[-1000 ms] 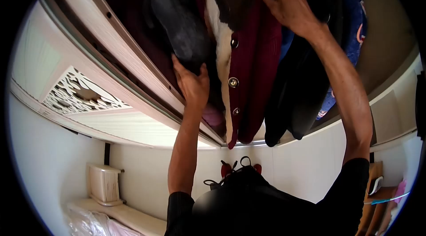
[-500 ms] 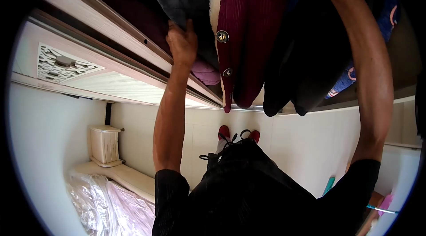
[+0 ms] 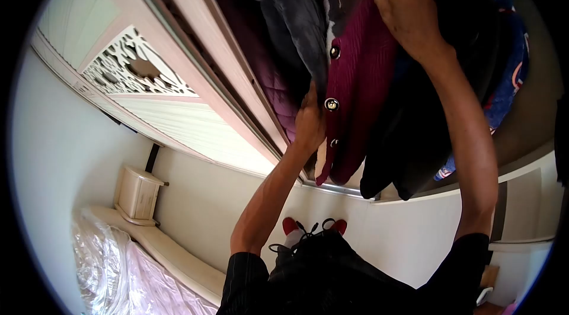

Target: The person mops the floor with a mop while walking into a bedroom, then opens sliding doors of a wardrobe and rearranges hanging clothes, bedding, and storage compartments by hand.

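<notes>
Near the bottom, red shoes (image 3: 289, 225) stand on the pale floor (image 3: 225, 178). Farther up, the left hand (image 3: 311, 126) has its grip pinching the low end of the grey cloth (image 3: 296, 13), left of the dark red coat (image 3: 352, 107). Blue patterned cloth (image 3: 505, 93) hangs right. Far up, by the coat, the right hand (image 3: 412, 16) has its grip spread.

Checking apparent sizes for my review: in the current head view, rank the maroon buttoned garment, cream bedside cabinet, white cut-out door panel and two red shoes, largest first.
1. Maroon buttoned garment
2. White cut-out door panel
3. Cream bedside cabinet
4. Two red shoes: too alike to rank against each other.
</notes>
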Motion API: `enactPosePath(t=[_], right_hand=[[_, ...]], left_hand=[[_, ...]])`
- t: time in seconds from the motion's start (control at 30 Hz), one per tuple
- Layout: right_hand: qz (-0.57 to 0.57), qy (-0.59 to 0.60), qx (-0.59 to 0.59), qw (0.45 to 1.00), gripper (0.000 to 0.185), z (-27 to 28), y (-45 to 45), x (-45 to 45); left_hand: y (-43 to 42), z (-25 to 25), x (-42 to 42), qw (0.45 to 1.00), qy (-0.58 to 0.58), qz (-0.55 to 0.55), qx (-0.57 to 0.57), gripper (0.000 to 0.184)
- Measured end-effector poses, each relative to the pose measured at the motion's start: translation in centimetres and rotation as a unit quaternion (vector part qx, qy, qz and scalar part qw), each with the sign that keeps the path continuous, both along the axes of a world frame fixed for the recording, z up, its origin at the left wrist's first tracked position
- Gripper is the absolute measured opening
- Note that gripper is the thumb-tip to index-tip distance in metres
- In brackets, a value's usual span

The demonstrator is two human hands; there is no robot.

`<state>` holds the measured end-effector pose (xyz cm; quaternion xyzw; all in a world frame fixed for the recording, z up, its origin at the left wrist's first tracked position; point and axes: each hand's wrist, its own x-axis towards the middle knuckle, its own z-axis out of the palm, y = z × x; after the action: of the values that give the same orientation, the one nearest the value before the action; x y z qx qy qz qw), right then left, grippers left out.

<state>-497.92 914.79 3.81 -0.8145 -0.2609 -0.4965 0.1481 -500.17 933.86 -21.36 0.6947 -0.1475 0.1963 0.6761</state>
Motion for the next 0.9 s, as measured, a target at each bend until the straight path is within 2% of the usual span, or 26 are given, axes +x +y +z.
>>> enactPosePath(t=[0.03,0.1,0.17,0.2,0.23,0.3,0.33,0.37,0.43,0.5,0.57,0.67,0.7,0.77,0.8,0.83,0.87,0.9], right_hand=[[-0.018,0.078,0.026,0.996,0.041,-0.1,0.3,0.0],[-0.026,0.071,0.021,0.997,0.042,-0.2,0.4,0.1],[-0.033,0.070,0.019,0.997,0.043,-0.3,1.0,-0.1],[-0.054,0.058,0.018,0.997,0.042,-0.3,1.3,-0.3],[-0.075,0.045,0.016,0.996,0.041,-0.4,1.7,-0.4],[-0.100,-0.006,-0.002,0.995,0.040,-1.0,2.5,-0.1],[-0.124,-0.056,-0.016,0.991,0.039,-0.9,3.1,-0.1],[-0.125,-0.057,-0.017,0.990,0.039,-1.1,3.7,-0.2],[-0.205,-0.208,-0.056,0.955,0.035,-1.1,5.7,-1.4],[-0.084,-0.256,-0.046,0.962,0.031,-1.6,8.6,-3.6],[0.080,-0.195,-0.030,0.977,0.027,-4.0,12.2,-5.4],[0.196,-0.180,-0.078,0.961,0.021,-6.1,17.4,-8.1],[0.221,-0.180,-0.099,0.953,0.018,-6.0,18.8,-9.3],[0.212,-0.199,-0.152,0.945,0.017,-7.4,21.4,-9.5],[0.173,-0.199,-0.235,0.936,0.016,-7.2,22.2,-9.4],[0.146,-0.198,-0.276,0.929,0.016,-7.0,22.7,-9.5],[0.122,-0.197,-0.317,0.920,0.016,-6.8,23.3,-9.5],[0.108,-0.195,-0.372,0.901,0.014,-6.7,23.5,-9.6]], left_hand=[[0.6,0.4,-1.0,0.992,-0.024,0.055,0.110,0.056],[1.7,1.2,-3.2,0.967,-0.038,0.121,0.221,0.054],[3.0,3.3,-6.4,0.979,0.052,0.077,0.180,0.045],[3.9,4.0,-7.9,0.978,0.150,0.027,0.140,0.036],[5.2,3.9,-8.7,0.979,0.146,0.026,0.139,0.036],[8.2,3.6,-9.9,0.972,-0.105,0.095,0.185,0.026],[9.5,4.4,-10.2,0.978,-0.086,0.134,0.132,0.022],[11.0,5.1,-10.8,0.980,-0.064,0.170,0.079,0.019],[13.8,6.8,-11.0,0.974,-0.037,0.221,0.021,0.016],[16.3,7.4,-10.3,0.955,-0.080,0.283,0.047,0.019],[17.7,8.2,-10.1,0.960,-0.011,0.279,0.021,0.025],[17.8,6.5,-9.5,0.975,-0.031,0.222,-0.005,0.023],[17.2,6.7,-10.0,0.964,0.031,0.256,0.056,0.019],[17.4,5.1,-9.7,0.978,-0.054,0.203,-0.001,0.015],[17.4,5.4,-10.0,0.981,-0.046,0.188,-0.006,0.016],[17.1,6.8,-10.4,0.984,-0.037,0.175,-0.010,0.017],[16.2,8.0,-10.9,0.982,-0.033,0.174,-0.065,0.022],[16.1,8.4,-11.0,0.982,-0.044,0.173,-0.060,0.023]])
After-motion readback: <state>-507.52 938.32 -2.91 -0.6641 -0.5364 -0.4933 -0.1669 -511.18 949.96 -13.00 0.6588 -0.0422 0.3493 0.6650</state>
